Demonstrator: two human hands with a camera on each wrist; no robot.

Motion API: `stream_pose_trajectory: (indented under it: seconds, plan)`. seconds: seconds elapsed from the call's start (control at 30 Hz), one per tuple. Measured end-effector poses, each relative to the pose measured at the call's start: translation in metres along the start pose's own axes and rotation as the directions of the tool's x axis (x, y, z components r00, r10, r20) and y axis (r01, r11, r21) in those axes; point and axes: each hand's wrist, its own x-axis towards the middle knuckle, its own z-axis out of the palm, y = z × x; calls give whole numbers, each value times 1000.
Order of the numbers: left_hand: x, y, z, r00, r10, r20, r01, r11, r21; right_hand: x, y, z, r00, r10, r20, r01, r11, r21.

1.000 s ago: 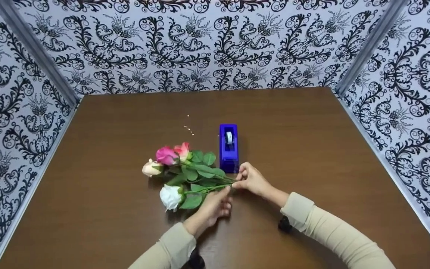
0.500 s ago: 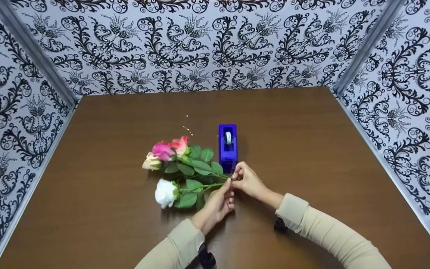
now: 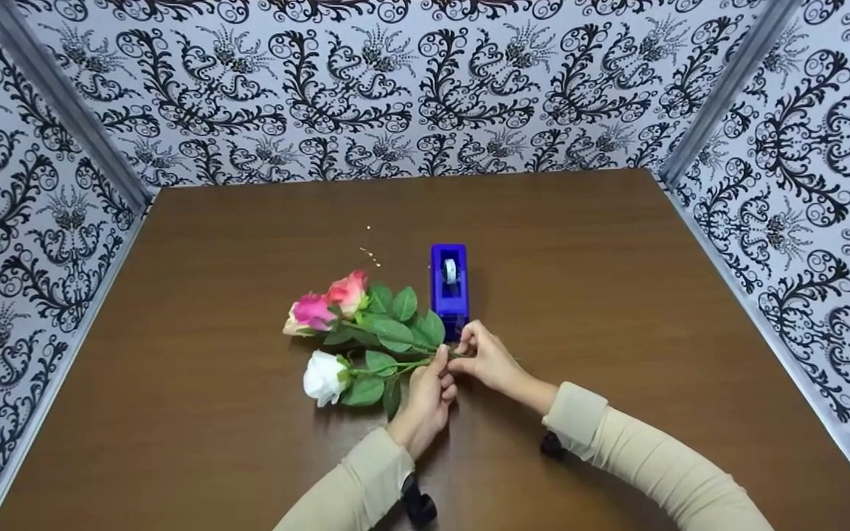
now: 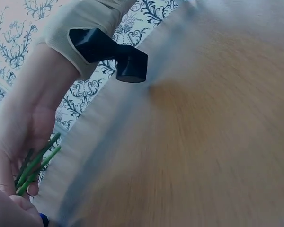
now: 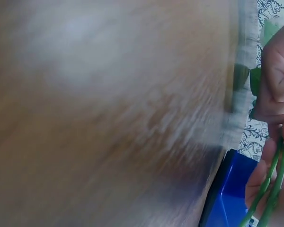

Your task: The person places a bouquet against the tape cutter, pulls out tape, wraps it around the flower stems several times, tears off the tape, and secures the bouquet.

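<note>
Several artificial roses with green leaves lie across the middle of the head view. They are a white rose point(image 3: 323, 378), a magenta rose point(image 3: 313, 312), a coral rose point(image 3: 347, 292) and a cream rose point(image 3: 291, 325), mostly behind the magenta one. My left hand point(image 3: 427, 402) grips their stems below the leaves, thumb on top. Just right of it, my right hand point(image 3: 493, 363) has thumb and fingers around the lower stems. Cut ends of green stems point(image 4: 37, 166) stick out past the right hand in the left wrist view. The right wrist view shows stems point(image 5: 273, 187) across its fingers.
A blue tape dispenser point(image 3: 449, 291) with a roll of tape stands right behind the hands. Small pale bits point(image 3: 371, 256) lie on the brown table point(image 3: 248, 236) beyond the flowers. Patterned walls point(image 3: 410, 88) enclose the back and sides.
The left hand has shifted and firmed its grip round the stems. The flower heads have moved slightly left, the cream rose slipping behind the magenta one. The right hand moved slightly left.
</note>
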Motion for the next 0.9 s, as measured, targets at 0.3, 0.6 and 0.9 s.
stream_pose_trajectory:
  seconds: [0.3,0.6,0.9]
  plan:
    - [3,-2,-1,999,50,-16,-51,997,-66,0,0,-7,972,187,142,-157,968,-197]
    - [7,-2,-1,997,21,74,-15,996,-83,-2,5,-6,989,-63,132,96,960,-262]
    - [8,-1,-6,981,64,185,-33,986,-166,8,2,-17,931,-40,363,69,995,-68]
